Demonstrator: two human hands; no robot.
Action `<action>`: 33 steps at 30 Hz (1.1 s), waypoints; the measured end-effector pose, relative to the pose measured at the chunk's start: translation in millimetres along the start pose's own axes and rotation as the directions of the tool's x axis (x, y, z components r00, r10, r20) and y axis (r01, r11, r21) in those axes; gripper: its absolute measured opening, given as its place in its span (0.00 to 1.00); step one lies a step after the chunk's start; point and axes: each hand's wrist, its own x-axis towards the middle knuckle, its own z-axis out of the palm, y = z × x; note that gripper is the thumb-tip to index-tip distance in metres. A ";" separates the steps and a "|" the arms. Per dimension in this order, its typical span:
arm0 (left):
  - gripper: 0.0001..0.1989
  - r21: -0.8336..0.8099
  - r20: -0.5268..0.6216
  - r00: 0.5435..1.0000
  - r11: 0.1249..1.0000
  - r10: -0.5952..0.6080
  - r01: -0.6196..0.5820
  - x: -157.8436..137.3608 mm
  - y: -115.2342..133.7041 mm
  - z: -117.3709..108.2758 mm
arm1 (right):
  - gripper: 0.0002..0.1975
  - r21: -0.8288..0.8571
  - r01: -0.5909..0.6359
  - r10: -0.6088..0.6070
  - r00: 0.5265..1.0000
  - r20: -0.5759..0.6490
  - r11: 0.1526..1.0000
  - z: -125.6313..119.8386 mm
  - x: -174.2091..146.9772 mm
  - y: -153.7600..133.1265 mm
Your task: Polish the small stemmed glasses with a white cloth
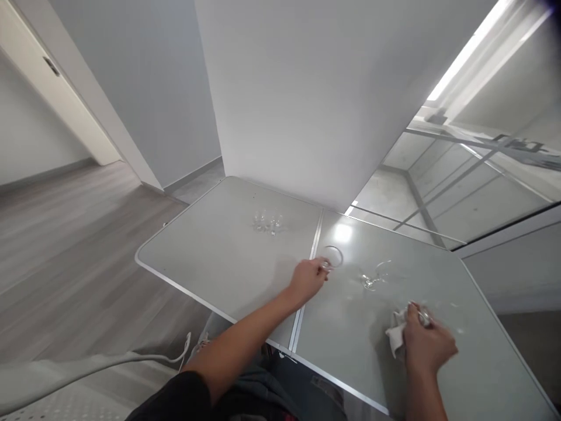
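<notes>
My left hand [309, 279] is closed on a clear glass near the table's middle seam; the glass's round rim [333, 256] shows just past my fingertips. Toward the right side, my right hand [427, 342] grips a crumpled white cloth [397, 333]. Something clear and shiny, apparently glass, shows at its fingers, partly hidden by them. Between the hands, another clear stemmed glass [370, 282] rests on the table; its outline is faint, so I cannot tell whether it stands upright. Several clear glasses [267, 223] are grouped on the table's left half.
The pale folding table [210, 234] has a metal edge and a seam across it. A white wall [298, 105] rises directly behind it. Glass panels with metal bars [438, 187] are at the right. A white cable [144, 356] runs at lower left above the wood floor.
</notes>
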 end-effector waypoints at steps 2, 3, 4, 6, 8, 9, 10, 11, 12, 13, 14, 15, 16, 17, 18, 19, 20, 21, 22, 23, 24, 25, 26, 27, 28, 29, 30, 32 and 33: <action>0.16 0.005 -0.092 0.995 0.999 -0.036 0.037 -12.8 -14.0 -41.4 | 0.26 0.044 0.059 -0.056 0.995 -0.083 0.997 -12.5 -29.1 -10.8; 0.15 0.018 -0.136 0.989 0.998 -0.052 0.054 -16.5 -21.4 -61.9 | 0.24 0.083 0.108 -0.102 0.992 -0.080 0.991 -14.9 -45.2 -20.6; 0.13 0.032 -0.185 0.981 0.997 -0.065 0.072 -18.1 -29.1 -81.3 | 0.23 0.136 0.151 -0.145 0.988 -0.059 0.979 -14.1 -61.9 -33.5; 0.11 0.069 -0.261 0.962 0.992 -0.080 0.102 -16.2 -45.1 -114.0 | 0.22 0.318 0.206 -0.248 0.964 0.097 0.926 -2.3 -94.6 -67.0; 0.13 0.128 -0.293 0.951 0.981 -0.103 0.146 -9.6 -61.2 -136.9 | 0.21 0.453 0.240 -0.377 0.895 0.240 0.859 20.3 -122.8 -107.1; 0.14 0.159 -0.298 0.947 0.972 -0.119 0.172 -5.7 -68.9 -144.7 | 0.21 0.491 0.257 -0.439 0.847 0.301 0.832 33.8 -134.2 -127.9; 0.15 0.184 -0.300 0.944 0.963 -0.134 0.195 -1.9 -76.1 -150.4 | 0.21 0.523 0.255 -0.475 0.811 0.342 0.813 47.7 -143.6 -148.3; 0.15 0.202 -0.303 0.941 0.955 -0.148 0.216 1.5 -82.8 -154.3 | 0.21 0.553 0.253 -0.508 0.775 0.376 0.794 61.2 -150.8 -167.9; 0.15 0.214 -0.310 0.937 0.949 -0.159 0.231 4.4 -88.9 -156.8 | 0.21 0.567 0.259 -0.536 0.745 0.398 0.782 73.8 -156.2 -186.1; 0.15 0.220 -0.320 0.933 0.944 -0.166 0.244 6.7 -94.3 -158.3 | 0.20 0.565 0.256 -0.540 0.731 0.418 0.784 85.0 -160.1 -202.5; 0.14 0.224 -0.329 0.928 0.941 -0.172 0.254 8.5 -98.9 -159.0 | 0.20 0.552 0.255 -0.539 0.717 0.443 0.794 94.8 -162.8 -217.0; 0.14 0.230 -0.338 0.924 0.937 -0.177 0.264 10.0 -102.7 -159.2 | 0.20 0.534 0.256 -0.532 0.710 0.461 0.806 103.2 -164.7 -229.4; 0.13 0.234 -0.344 0.922 0.934 -0.180 0.270 11.3 -105.8 -159.2 | 0.20 0.515 0.258 -0.523 0.707 0.476 0.818 110.2 -166.1 -239.7; 0.12 0.238 -0.345 0.921 0.932 -0.181 0.272 12.4 -108.3 -159.0 | 0.20 0.500 0.264 -0.519 0.702 0.487 0.825 116.1 -167.4 -247.9; 0.12 0.240 -0.342 0.922 0.932 -0.180 0.272 13.6 -110.3 -158.8 | 0.20 0.490 0.273 -0.520 0.698 0.492 0.828 121.1 -168.5 -254.5; 0.12 0.242 -0.338 0.924 0.932 -0.179 0.269 14.7 -111.9 -158.6 | 0.20 0.484 0.284 -0.526 0.692 0.495 0.828 125.3 -169.6 -259.5; 0.11 0.243 -0.335 0.925 0.933 -0.178 0.267 15.9 -113.1 -158.4 | 0.20 0.478 0.294 -0.532 0.683 0.500 0.827 128.9 -170.8 -263.2; 0.11 0.242 -0.333 0.926 0.933 -0.178 0.266 16.9 -114.3 -158.3 | 0.20 0.473 0.305 -0.538 0.674 0.506 0.827 132.0 -171.8 -266.1; 0.12 0.241 -0.334 0.926 0.933 -0.178 0.267 17.9 -115.3 -158.3 | 0.19 0.467 0.315 -0.543 0.666 0.511 0.826 134.7 -172.8 -268.2; 0.12 0.241 -0.336 0.925 0.933 -0.179 0.268 18.7 -116.2 -158.2 | 0.19 0.460 0.325 -0.546 0.660 0.516 0.827 136.9 -173.5 -269.9; 0.11 0.240 -0.338 0.924 0.933 -0.179 0.269 19.3 -117.1 -158.1 | 0.18 0.452 0.333 -0.547 0.658 0.518 0.828 138.8 -174.1 -271.4; 0.11 0.241 -0.341 0.923 0.932 -0.179 0.269 19.8 -117.9 -158.1 | 0.18 0.445 0.339 -0.547 0.657 0.518 0.829 140.4 -174.6 -272.9; 0.11 0.242 -0.343 0.922 0.932 -0.178 0.271 20.0 -118.5 -158.1 | 0.18 0.440 0.343 -0.547 0.658 0.518 0.830 141.6 -175.0 -274.4; 0.11 0.244 -0.345 0.922 0.931 -0.178 0.271 20.2 -118.9 -158.1 | 0.18 0.436 0.344 -0.545 0.659 0.519 0.832 142.4 -175.3 -276.0; 0.10 0.245 -0.346 0.921 0.931 -0.178 0.272 20.1 -119.2 -158.2 | 0.17 0.434 0.341 -0.542 0.660 0.521 0.834 142.8 -175.6 -277.6; 0.10 0.247 -0.348 0.921 0.930 -0.177 0.272 19.8 -119.1 -158.2 | 0.17 0.435 0.337 -0.538 0.660 0.523 0.835 142.6 -175.8 -278.9; 0.09 0.249 -0.349 0.921 0.930 -0.174 0.270 19.2 -118.9 -158.3 | 0.16 0.435 0.331 -0.535 0.661 0.526 0.837 141.5 -176.1 -279.5; 0.08 0.244 -0.355 0.919 0.932 -0.172 0.269 16.5 -118.0 -158.2 | 0.17 0.440 0.297 -0.512 0.672 0.534 0.848 135.9 -176.2 -276.8; 0.10 0.235 -0.364 0.915 0.934 -0.174 0.271 14.2 -117.4 -158.0 | 0.18 0.447 0.270 -0.497 0.684 0.535 0.853 130.6 -175.9 -272.4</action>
